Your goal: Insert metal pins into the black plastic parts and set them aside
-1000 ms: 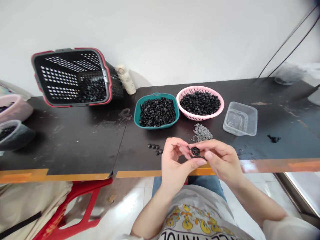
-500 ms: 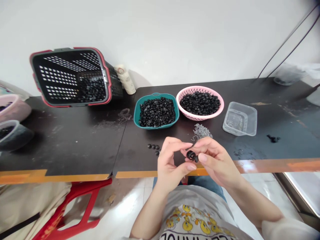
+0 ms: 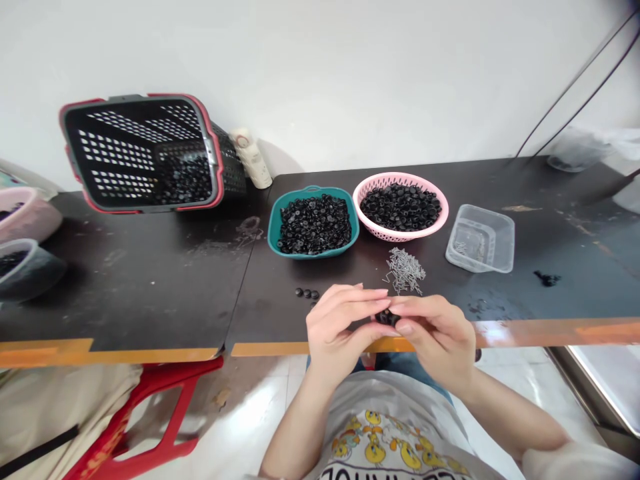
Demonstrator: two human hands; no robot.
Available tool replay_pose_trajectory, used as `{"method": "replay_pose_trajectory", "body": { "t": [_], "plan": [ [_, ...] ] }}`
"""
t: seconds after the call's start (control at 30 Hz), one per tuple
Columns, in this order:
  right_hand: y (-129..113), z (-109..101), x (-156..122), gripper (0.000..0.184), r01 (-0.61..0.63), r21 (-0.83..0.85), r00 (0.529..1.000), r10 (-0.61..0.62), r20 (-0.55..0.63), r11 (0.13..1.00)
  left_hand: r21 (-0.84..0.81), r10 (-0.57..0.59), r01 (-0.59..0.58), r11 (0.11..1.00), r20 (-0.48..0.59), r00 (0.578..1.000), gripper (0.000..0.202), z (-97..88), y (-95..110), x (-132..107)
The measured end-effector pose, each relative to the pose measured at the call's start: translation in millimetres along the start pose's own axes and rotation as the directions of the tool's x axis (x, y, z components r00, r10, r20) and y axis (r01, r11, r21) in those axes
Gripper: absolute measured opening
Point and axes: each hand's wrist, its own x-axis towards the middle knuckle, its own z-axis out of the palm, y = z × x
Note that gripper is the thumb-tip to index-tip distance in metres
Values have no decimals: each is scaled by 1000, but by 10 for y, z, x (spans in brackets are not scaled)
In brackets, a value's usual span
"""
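Two-handed pinch is happening just over the near edge of the worktop [image 3: 150, 293]. Left hand [image 3: 340, 330] is curling inward, fingers closing toward the right hand [image 3: 435, 340], which is also curling inward. Gap between them is narrow, and both are holding a small black plastic part [image 3: 386, 318] at the fingertips. Fingers are hiding most of it, so exact shape is unclear.

Nearest items: loose pile of thin metal pins [image 3: 404, 270] is lying on the worktop at 12 o'clock, just past the fingertips. Row of small black discs [image 3: 307, 293] is sitting at 10 o'clock, right beside the left hand's fingers.

Further out, teal tub [image 3: 350, 227] is holding a heap of black plastic parts at 11 o'clock. Pink perforated bowl [image 3: 400, 235] is touching it on its right side and holding a similar black heap at 12 o'clock. Clear plastic tray [image 3: 480, 239] is sitting at 1 o'clock with a few metal pins inside. Small black scrap [image 3: 547, 278] is lying at 2 o'clock.

Far side, at 10 o'clock, black basket with red rim [image 3: 210, 153] is lying tipped on its side against the wall, with a white bottle [image 3: 253, 160] just beside it. Pink tub [image 3: 27, 217] and dark tub [image 3: 25, 270] are sitting at 9 o'clock, both holding black parts.
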Motion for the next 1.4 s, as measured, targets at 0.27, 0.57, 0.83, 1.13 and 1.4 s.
{"method": "replay_pose_trajectory", "body": {
  "t": [0.27,0.57,0.83,1.13,1.4],
  "plan": [
    [-38,-32,100,20,-457,352,888,395,236,817,89,99,-99,991,3,995,22,-20,-11,13],
    [-83,-233,237,27,-632,204,717,465,519,747,71,72,-80,994,119,990,28,-69,12,79],
    [-109,-286,270,28,-593,112,699,441,563,797,48,92,-107,993,244,965,33,-133,-23,122],
    [-74,-297,301,37,-526,44,695,400,598,849,106,107,-148,983,326,939,39,-180,8,139],
    [93,-234,121,41,-449,111,793,338,508,887,83,108,-145,986,345,932,35,-156,30,122]
  ]
}}
